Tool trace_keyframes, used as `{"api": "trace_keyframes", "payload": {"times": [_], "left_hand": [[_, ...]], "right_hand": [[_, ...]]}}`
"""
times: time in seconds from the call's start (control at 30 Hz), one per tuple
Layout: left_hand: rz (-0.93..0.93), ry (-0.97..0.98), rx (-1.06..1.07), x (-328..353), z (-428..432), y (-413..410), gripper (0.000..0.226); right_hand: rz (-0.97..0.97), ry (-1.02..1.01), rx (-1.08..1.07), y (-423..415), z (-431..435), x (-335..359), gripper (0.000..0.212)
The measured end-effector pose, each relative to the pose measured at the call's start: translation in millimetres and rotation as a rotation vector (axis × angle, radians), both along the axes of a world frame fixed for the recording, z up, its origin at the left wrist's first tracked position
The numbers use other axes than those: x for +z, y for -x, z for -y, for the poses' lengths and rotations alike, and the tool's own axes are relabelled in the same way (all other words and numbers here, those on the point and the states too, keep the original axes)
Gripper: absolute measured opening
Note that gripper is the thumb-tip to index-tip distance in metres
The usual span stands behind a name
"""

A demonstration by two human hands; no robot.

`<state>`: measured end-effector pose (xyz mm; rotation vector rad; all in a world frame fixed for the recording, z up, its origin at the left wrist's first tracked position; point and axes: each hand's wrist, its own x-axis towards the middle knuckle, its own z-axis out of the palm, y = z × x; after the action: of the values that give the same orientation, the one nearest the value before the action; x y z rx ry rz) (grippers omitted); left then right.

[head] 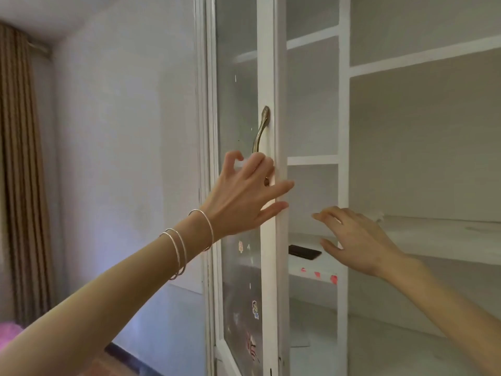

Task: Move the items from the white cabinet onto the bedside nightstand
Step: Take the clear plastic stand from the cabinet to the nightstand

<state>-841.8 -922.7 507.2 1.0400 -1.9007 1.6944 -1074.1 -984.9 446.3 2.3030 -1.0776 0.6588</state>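
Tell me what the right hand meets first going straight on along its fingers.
Right hand: likely the white-framed glass door's edge, by the left hand; depth unclear. The flat black object lies lower.

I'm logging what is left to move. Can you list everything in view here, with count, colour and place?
cabinet: one, white, right side
glass door: one, white frame, open, centre
door handle: one, brass-coloured, on the door frame
flat item: one, black, on the narrow compartment's shelf
shelf stickers: three, red, on that shelf's front edge
door stickers: several, mixed colours, lower glass
curtain: one, brown, far left
pink thing: one, bottom-left corner, unclear
bangles: three, silver, left wrist
left hand: fingers spread, at the door edge
right hand: open, empty, above-right of the flat item
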Motion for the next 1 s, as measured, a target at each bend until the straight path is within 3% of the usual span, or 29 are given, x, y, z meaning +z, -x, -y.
{"api": "trace_keyframes", "payload": {"times": [0.17,0.37,0.87,1.0], "left_hand": [[-0.006,0.081,-0.117,-5.2,-33.2,-48.7,0.027],[0.072,-0.018,-0.124,-0.4,-64.7,-104.4,0.026],[-0.207,-0.077,0.069,-20.7,-110.5,-244.2,0.03],[-0.179,-0.112,0.145,-22.5,-115.9,-263.6,0.04]], "right_hand": [[0.012,0.02,0.03,-35.6,-34.1,-1.6,0.05],[0.004,0.015,0.099,-94.5,-73.2,-9.2,0.049],[-0.038,0.001,0.238,-199.6,-106.5,-7.6,0.053],[-0.061,0.008,0.257,-219.2,-103.2,-9.0,0.053]]}}
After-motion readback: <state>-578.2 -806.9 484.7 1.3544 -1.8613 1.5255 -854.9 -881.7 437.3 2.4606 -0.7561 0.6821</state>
